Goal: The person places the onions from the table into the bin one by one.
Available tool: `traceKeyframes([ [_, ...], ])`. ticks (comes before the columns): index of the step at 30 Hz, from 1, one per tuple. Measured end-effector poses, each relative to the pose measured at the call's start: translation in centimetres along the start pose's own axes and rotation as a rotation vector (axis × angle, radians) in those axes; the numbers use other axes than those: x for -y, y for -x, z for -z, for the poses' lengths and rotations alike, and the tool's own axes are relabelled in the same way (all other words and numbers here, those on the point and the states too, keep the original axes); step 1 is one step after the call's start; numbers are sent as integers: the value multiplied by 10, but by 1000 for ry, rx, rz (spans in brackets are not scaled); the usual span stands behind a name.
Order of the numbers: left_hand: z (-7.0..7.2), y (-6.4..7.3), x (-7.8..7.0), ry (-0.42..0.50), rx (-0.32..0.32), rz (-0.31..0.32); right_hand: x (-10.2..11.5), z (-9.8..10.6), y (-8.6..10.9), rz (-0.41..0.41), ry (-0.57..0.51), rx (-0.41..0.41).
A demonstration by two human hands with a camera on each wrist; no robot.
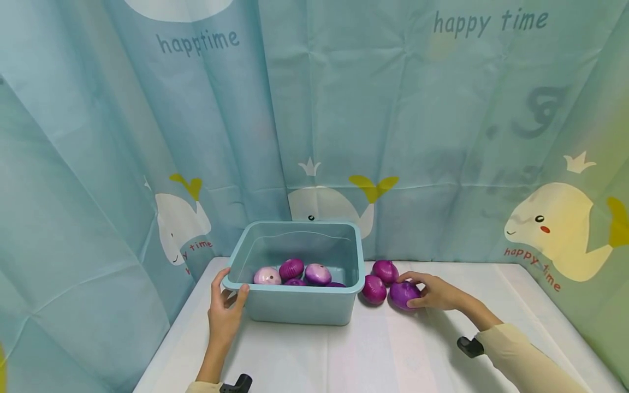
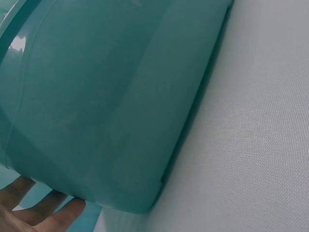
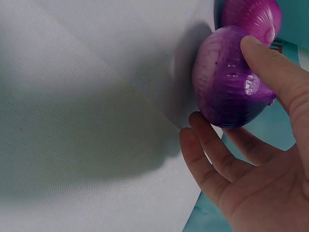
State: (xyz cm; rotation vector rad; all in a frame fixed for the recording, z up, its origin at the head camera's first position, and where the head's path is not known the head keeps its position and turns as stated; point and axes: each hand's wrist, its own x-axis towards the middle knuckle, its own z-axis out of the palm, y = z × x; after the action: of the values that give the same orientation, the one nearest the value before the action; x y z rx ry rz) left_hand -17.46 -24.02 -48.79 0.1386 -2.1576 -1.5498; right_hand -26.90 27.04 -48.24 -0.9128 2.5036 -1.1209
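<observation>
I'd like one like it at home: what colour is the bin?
The bin is pale blue-green, seen best in the head view.

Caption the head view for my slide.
Left hand holds the blue bin's rim; right hand grips a purple onion beside two more onions.

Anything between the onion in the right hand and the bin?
Yes: another onion sits between the held onion and the bin. The bin's right rim would likely need clearing too.
</observation>
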Motion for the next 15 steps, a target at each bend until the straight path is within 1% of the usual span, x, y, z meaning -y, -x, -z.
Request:
traceKeyframes([
  [3, 0, 0, 1, 3, 1, -1, 0, 0, 0, 2, 7, 1],
  [10, 0, 0, 4, 41, 14, -2, 1, 0, -1, -2, 2, 3],
  [15, 0, -1, 5, 35, 18, 1, 0, 0, -1, -9, 3, 3],
])
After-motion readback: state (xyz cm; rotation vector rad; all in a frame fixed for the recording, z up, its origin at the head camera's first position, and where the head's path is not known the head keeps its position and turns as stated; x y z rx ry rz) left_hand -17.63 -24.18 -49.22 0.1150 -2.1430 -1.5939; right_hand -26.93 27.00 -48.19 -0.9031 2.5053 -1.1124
